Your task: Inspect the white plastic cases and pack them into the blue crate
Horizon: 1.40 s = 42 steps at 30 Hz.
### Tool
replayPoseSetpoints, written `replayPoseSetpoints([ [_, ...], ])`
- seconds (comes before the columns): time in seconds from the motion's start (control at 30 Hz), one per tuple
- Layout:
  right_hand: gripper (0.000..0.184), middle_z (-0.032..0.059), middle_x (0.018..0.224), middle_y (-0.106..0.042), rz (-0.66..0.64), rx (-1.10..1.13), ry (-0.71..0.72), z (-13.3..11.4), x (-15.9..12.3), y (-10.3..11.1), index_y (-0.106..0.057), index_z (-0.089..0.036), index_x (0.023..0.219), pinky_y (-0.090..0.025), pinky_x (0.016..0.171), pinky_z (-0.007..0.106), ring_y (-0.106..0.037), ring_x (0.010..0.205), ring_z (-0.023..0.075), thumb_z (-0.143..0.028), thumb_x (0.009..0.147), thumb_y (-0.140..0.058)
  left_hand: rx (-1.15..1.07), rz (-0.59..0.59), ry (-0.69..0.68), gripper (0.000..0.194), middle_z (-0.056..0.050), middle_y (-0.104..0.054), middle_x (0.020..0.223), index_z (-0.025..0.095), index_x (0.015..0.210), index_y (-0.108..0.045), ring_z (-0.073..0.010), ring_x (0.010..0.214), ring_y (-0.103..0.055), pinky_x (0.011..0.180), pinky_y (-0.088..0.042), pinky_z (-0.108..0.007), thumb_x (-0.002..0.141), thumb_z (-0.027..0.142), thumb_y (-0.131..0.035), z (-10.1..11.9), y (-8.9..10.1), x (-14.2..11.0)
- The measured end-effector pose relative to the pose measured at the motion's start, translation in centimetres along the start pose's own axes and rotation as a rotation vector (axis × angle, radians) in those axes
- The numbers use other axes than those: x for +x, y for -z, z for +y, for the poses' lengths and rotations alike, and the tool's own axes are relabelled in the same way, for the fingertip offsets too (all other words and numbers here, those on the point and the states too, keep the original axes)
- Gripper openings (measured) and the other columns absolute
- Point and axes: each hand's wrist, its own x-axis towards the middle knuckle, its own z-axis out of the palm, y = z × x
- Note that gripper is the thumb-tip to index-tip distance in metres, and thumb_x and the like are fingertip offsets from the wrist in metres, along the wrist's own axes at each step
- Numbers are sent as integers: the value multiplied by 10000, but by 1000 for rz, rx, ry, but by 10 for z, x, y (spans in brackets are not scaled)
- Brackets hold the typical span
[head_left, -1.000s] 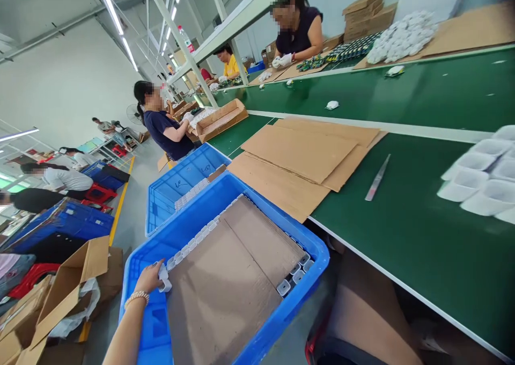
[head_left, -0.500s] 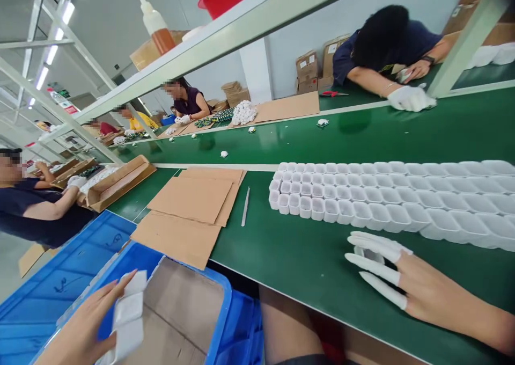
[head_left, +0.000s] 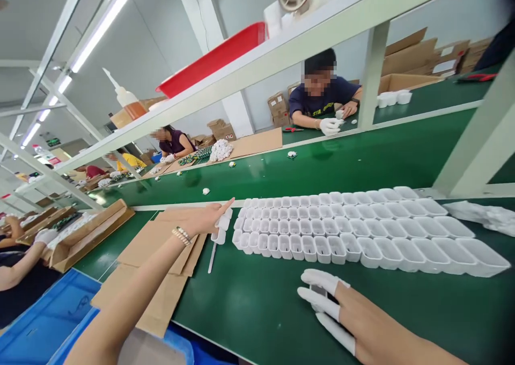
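Observation:
My left hand (head_left: pixel 207 221) reaches over the green bench and is closed on a short row of white plastic shells (head_left: pixel 221 229), held just left of the big block of white shells (head_left: pixel 346 228) laid out in rows. The index finger sticks out forward. A beaded bracelet (head_left: pixel 182 235) is on that wrist. My right hand (head_left: pixel 341 314) lies flat on the green mat at the near edge, fingers spread and capped in white finger cots, with nothing in it.
Cardboard sheets (head_left: pixel 161 257) lie at the left of the bench, a thin metal strip (head_left: pixel 211 257) beside them. Blue crates (head_left: pixel 44 322) stand below left. A green conveyor (head_left: pixel 341 163) carries small white parts. Other people work across and along the line.
My left hand came up out of the blue crate with the white shells and carried them over to the left end of the block. The view swung right.

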Motion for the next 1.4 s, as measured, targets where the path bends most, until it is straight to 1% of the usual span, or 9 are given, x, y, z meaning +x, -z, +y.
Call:
replayPoseSetpoints([
  [0.13,551,156,1420,-474,-61,58,-36,-2,1,8,-333,-266,1504,-517,972,454,-523,1258,302,-181,966,-414,117,-66,-30,1141,-88,-601,1038,189,1541,2,-274,948,-557,828,-429,-334,623,143,-673,-4,-8,50],
  [0.3,552,182,1418,-460,-96,146,-85,-4,0,13,-382,-239,1484,-497,978,476,-535,1230,315,-152,940,-414,187,-118,-102,1121,-94,-597,1017,178,1543,-52,-303,988,-535,885,-409,-372,604,132,-663,3,-18,80],
  [0.47,546,194,1398,-464,-137,188,-106,-6,2,14,-415,-212,1466,-510,929,501,-585,1127,317,-134,926,-404,164,-120,-96,1026,-124,-599,1060,180,1537,-148,-321,1018,-535,900,-419,-401,642,126,-647,7,-17,83],
  [0.63,529,210,1389,-456,-145,208,-120,-7,5,18,-433,-194,1448,-499,925,494,-572,1130,314,-128,924,-394,86,-66,-56,947,-136,-549,1278,227,1529,-178,-320,1191,-483,993,-409,-431,711,180,-651,9,-2,56],
  [0.73,518,213,1358,-469,-107,257,-139,-10,6,21,-454,-195,1419,-498,910,479,-588,1082,291,-154,903,-442,-170,126,25,764,-131,-409,1475,251,1504,-239,-302,1340,-392,1101,-329,-475,828,307,-593,9,-9,36],
  [0.9,538,197,1264,-541,-36,351,-124,-8,8,20,-473,-167,1380,-478,936,431,-520,1189,290,-238,850,-525,-1117,578,581,655,-144,-473,1445,201,1441,-356,-255,1381,-399,1168,-290,-412,886,486,-553,6,-56,42],
  [1.07,650,170,1286,-543,-32,439,-179,-3,5,21,-411,-167,1440,-424,1013,389,-427,1300,267,-354,841,-581,-1565,517,725,716,-67,-339,1552,230,1495,-274,-240,1423,-323,1176,-283,-429,939,672,-177,26,-85,60],
  [1.23,705,161,1351,-495,-69,440,-210,-2,3,18,-361,-186,1463,-406,1030,390,-378,1342,264,-333,815,-594,-1641,499,664,855,-93,-407,1512,233,1487,-321,-287,1351,-439,1109,-393,-433,847,793,-230,43,-86,59],
  [1.4,707,167,1402,-445,-66,428,-206,-3,3,16,-342,-187,1471,-400,1040,378,-421,1306,251,-311,821,-593,-1714,434,580,876,-117,-537,1405,247,1477,-353,-304,1259,-541,1084,-413,-462,815,818,-293,36,-93,59],
])
